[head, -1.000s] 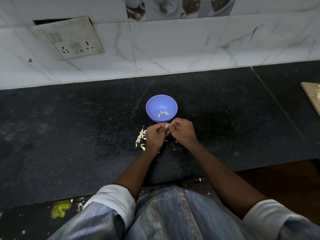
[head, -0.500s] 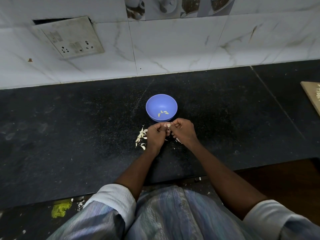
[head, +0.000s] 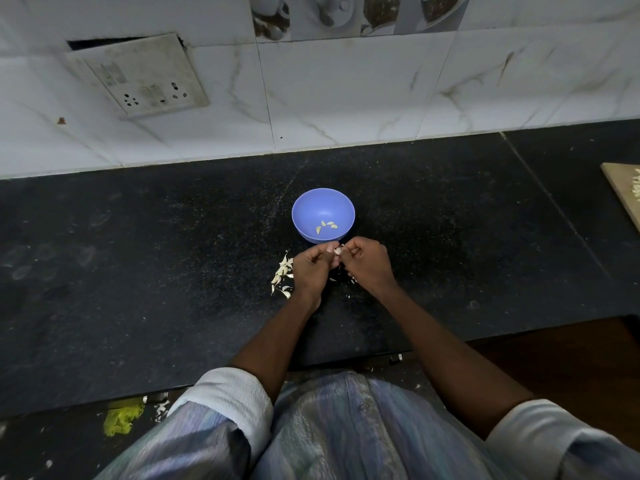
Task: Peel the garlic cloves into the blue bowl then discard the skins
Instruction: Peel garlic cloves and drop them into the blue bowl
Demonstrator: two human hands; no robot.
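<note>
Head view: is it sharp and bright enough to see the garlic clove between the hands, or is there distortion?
Head view: dim, even light; wide-angle bending curves the countertop edge; the garlic clove is small but visible between left hand and right hand; no glare.

Dim, sharp centre, wide-angle edge distortion

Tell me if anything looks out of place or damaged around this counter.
The switch plate on the wall hangs crooked, with a dark gap showing above it. Garlic skins lie scattered on the counter left of the hands, and a yellow smear sits below the counter's front edge.
</note>
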